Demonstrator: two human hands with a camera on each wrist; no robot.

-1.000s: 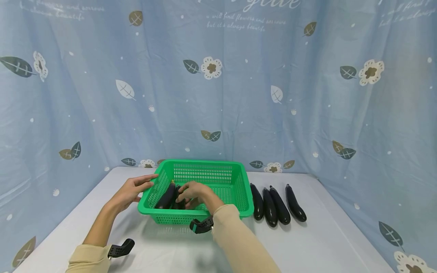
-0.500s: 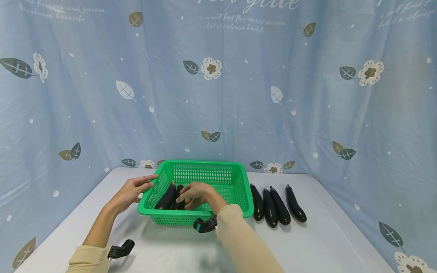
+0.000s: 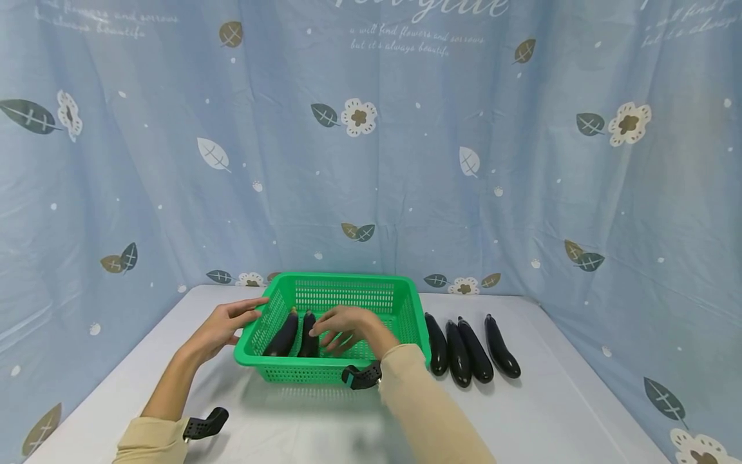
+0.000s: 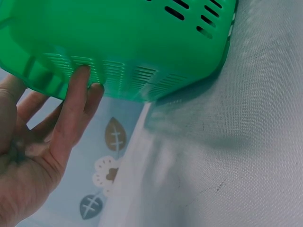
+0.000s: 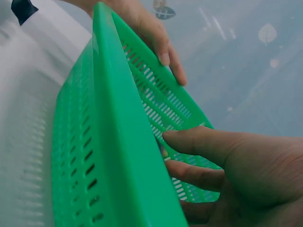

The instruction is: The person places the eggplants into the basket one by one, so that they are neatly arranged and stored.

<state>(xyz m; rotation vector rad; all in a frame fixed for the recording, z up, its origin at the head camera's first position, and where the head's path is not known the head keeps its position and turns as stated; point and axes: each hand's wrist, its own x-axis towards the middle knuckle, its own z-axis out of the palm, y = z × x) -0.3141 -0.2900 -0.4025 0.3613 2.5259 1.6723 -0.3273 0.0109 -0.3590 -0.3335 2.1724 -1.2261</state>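
Note:
A green plastic basket (image 3: 324,361) with slotted walls stands on the white table. Two dark eggplants lie in its left part: one eggplant (image 3: 283,335) along the left wall, the other eggplant (image 3: 309,338) a little to its right. My left hand (image 3: 219,327) holds the basket's left rim, some fingers on top and others against the outer wall, as the left wrist view shows. Inside the basket my right hand (image 3: 350,325) hovers with spread, slightly bent fingers, its fingertips right beside the second eggplant. Nothing is in its grasp.
To the right of the basket several eggplants (image 3: 459,353) lie side by side, and one eggplant (image 3: 502,346) lies slightly apart from them. A patterned blue curtain (image 3: 371,193) hangs behind and around the white table (image 3: 278,425).
My right hand has moved right and come off the second eggplant, its fingers spreading. That eggplant has shifted slightly right, away from the first. My left hand has stayed at the rim.

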